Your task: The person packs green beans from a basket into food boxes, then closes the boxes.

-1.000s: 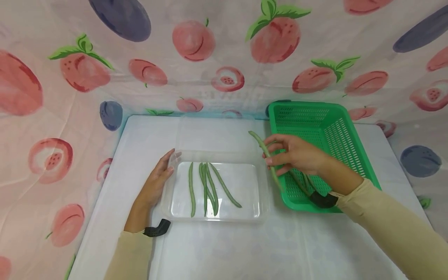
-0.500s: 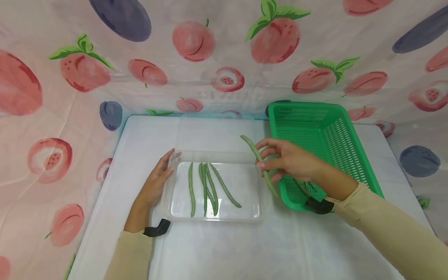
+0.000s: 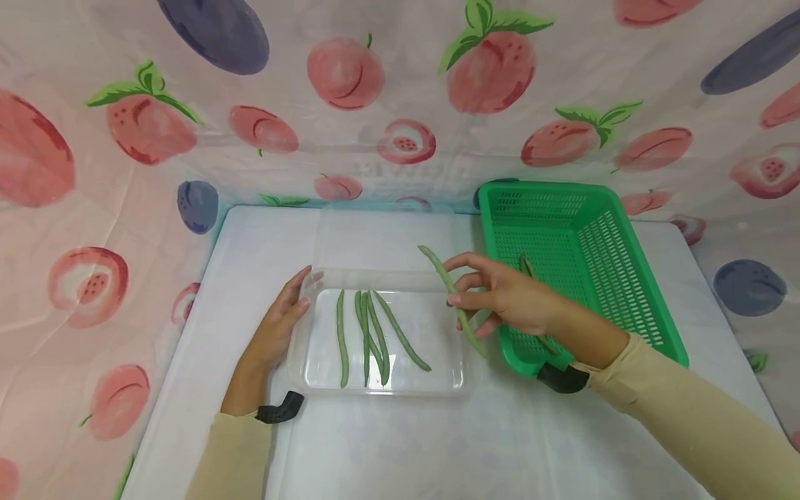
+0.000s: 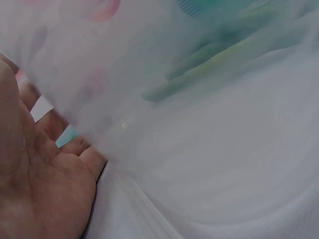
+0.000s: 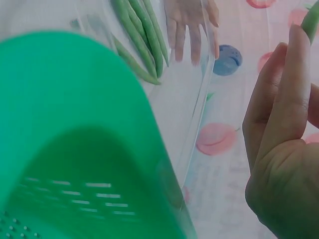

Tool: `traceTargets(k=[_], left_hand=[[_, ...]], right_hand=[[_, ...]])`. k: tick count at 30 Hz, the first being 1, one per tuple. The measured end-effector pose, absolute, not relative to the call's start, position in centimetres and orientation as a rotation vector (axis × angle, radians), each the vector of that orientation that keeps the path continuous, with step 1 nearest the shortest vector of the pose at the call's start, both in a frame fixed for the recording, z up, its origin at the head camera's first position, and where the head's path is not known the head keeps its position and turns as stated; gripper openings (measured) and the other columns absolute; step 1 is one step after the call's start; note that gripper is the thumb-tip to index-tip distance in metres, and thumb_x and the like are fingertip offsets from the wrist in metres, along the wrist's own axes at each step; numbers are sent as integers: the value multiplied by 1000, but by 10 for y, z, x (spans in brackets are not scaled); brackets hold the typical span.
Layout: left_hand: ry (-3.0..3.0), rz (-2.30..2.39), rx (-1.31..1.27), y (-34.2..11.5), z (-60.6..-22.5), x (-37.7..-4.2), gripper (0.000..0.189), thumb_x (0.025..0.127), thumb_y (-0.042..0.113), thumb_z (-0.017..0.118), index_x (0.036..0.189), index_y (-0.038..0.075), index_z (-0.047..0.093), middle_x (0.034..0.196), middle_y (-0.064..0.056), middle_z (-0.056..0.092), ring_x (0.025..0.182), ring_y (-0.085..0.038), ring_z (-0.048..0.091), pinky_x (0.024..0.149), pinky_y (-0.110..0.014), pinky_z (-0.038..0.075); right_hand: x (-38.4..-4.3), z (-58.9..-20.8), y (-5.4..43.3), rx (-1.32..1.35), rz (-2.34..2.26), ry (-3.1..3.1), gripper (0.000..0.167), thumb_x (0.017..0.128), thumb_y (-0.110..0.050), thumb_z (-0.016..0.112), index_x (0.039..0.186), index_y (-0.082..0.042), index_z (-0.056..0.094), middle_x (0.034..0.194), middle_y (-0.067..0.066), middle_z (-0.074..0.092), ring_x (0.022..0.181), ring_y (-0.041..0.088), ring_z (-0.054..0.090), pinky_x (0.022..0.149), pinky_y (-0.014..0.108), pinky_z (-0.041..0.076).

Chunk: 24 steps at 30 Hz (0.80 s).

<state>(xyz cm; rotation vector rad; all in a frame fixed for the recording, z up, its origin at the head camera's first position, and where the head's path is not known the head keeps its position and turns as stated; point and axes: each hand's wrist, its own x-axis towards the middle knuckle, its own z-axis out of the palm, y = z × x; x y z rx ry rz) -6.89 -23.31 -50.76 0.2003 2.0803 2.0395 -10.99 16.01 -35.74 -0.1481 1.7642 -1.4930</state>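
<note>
My right hand (image 3: 500, 295) pinches a green bean (image 3: 440, 273) between thumb and fingers, above the right edge of a clear plastic container (image 3: 437, 323). Several green beans (image 3: 342, 340) lie inside that container, mostly lengthwise toward me. Against its left wall rests my left hand (image 3: 275, 333), with the fingers extended along the outside. The left wrist view shows the palm (image 4: 45, 184) beside the cloudy wall, and beans (image 4: 209, 62) blurred through it. In the right wrist view only the tip of the held bean (image 5: 311, 22) shows above the fingers.
A green perforated basket (image 3: 651, 292) stands at the right, partly under my right forearm. A few beans (image 3: 526, 265) lie in it, partly hidden by the hand. Behind the container lies a faint clear rectangular piece (image 3: 384, 236). Fruit-patterned cloth (image 3: 281, 83) surrounds the white table (image 3: 400, 451).
My right hand has moved left with the bean, from over the basket's edge to the container's right rim. More beans in the basket are uncovered. My left hand has stayed put.
</note>
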Motion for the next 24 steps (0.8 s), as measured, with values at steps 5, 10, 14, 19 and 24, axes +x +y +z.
traceTargets(k=[5, 10, 14, 19, 24], left_hand=[[2083, 2041, 206, -233, -507, -69, 58, 111, 24, 42, 164, 23, 20, 170, -6, 23, 152, -36, 26, 101, -25, 49], [2067, 2050, 193, -233, -506, -69, 58, 111, 26, 43, 164, 24, 21, 171, -6, 22, 150, -33, 29, 100, -26, 50], [2061, 2055, 189, -233, -506, -68, 59, 110, 26, 43, 164, 23, 20, 171, -6, 22, 149, -31, 30, 99, -26, 50], [2064, 2046, 172, -233, -506, -69, 58, 110, 26, 43, 164, 27, 21, 171, -5, 21, 147, -32, 33, 97, -28, 52], [2059, 2041, 169, -233, -506, -69, 58, 111, 26, 43, 164, 28, 21, 171, -4, 20, 146, -32, 34, 96, -30, 53]], right_hand=[[-106, -357, 153, -149, -1487, 1761, 55, 98, -15, 70, 144, -17, 41, 102, 9, 60, 82, 26, 73, 58, 41, 61], [-103, -357, 145, -160, -1471, 1759, 52, 98, -14, 69, 144, -17, 44, 103, 9, 61, 82, 22, 70, 60, 42, 62], [-102, -357, 140, -163, -1477, 1748, 52, 98, -15, 69, 144, -17, 44, 103, 7, 61, 83, 22, 71, 60, 42, 62], [-100, -358, 133, -169, -1489, 1743, 48, 99, -15, 68, 141, -14, 45, 103, 8, 62, 83, 25, 73, 59, 41, 62], [-97, -359, 128, -160, -1492, 1748, 45, 99, -15, 68, 139, -13, 47, 104, 9, 63, 89, 33, 75, 60, 43, 62]])
